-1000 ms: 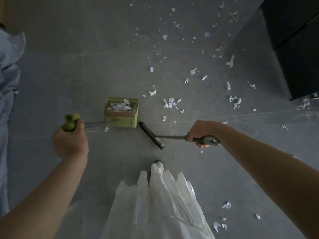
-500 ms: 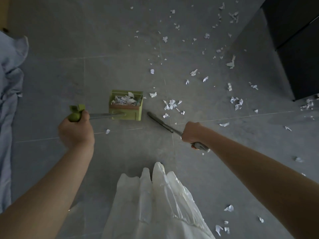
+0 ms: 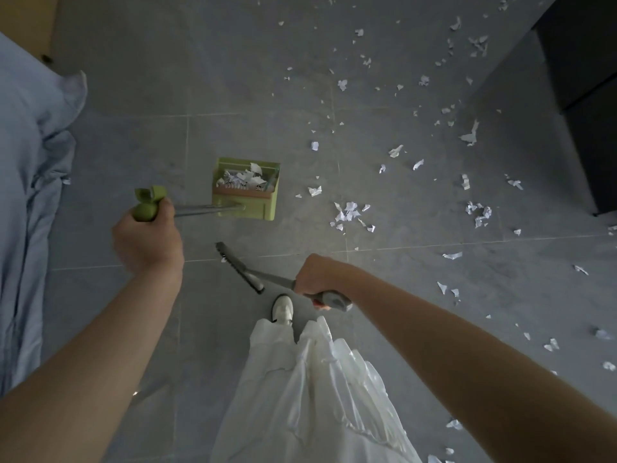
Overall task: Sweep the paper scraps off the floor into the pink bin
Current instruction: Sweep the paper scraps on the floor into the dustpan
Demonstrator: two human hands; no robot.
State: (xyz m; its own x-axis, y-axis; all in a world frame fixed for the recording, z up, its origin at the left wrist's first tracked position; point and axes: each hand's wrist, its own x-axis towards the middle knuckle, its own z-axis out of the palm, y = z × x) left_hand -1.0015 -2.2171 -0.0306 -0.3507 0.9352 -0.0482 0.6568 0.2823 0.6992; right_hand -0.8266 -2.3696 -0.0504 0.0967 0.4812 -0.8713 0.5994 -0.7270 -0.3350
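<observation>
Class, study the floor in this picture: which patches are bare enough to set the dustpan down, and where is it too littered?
Bare floor lies between the blue bedding and the green dustpan, and in the strip nearer the camera by the left hand. Right of the dustpan, paper scraps crowd the tiles up to the dark cabinet.

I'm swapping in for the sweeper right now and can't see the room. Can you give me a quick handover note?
Left hand grips the green dustpan handle; the dustpan sits on the floor, already holding scraps.
Right hand grips the broom handle; the broom head is near the shoe.
Left: the nearest scrap cluster right of the dustpan, plus many scattered farther right. The pink bin is not in view.
</observation>
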